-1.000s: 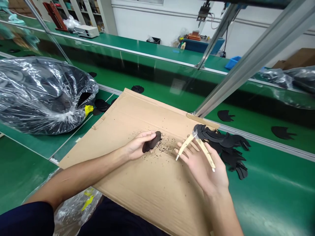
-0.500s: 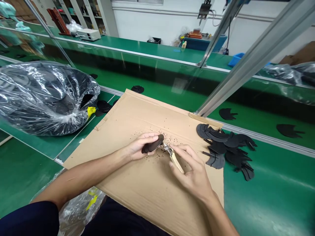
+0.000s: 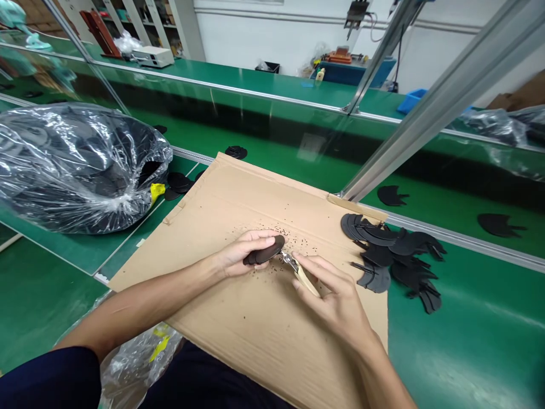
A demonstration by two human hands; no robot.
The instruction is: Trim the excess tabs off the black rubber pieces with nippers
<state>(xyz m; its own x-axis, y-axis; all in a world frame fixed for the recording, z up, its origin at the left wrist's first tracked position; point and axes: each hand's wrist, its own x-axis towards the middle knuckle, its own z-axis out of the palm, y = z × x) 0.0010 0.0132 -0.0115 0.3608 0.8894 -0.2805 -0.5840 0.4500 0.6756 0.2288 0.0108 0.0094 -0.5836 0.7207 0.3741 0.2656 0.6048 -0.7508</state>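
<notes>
Between the thumb and fingers of my left hand (image 3: pixel 242 251) is a rounded flat black part (image 3: pixel 267 252), held tilted above the cardboard sheet (image 3: pixel 238 199). My right hand (image 3: pixel 330 284) is closed around the cream-handled pliers (image 3: pixel 304 278), probably nippers. Their metal jaws reach the part's right edge; whether they touch it I cannot tell. Small dark crumbs are scattered on the cardboard around and beneath both hands. A pile of similar black parts (image 3: pixel 383 244) with thin prongs lies right of my right hand, partly on the cardboard and partly on the green table.
A large clear plastic bag (image 3: pixel 80 170) full of black parts sits at the left. An aluminium post (image 3: pixel 409 125) slants up beyond the cardboard. Loose black pieces (image 3: pixel 500 224) lie on the green belt (image 3: pixel 298 165) behind the metal rail.
The black part has turned slightly in my left hand, showing more of its broad face. The pliers' jaws have shifted a little down and left along its edge.
</notes>
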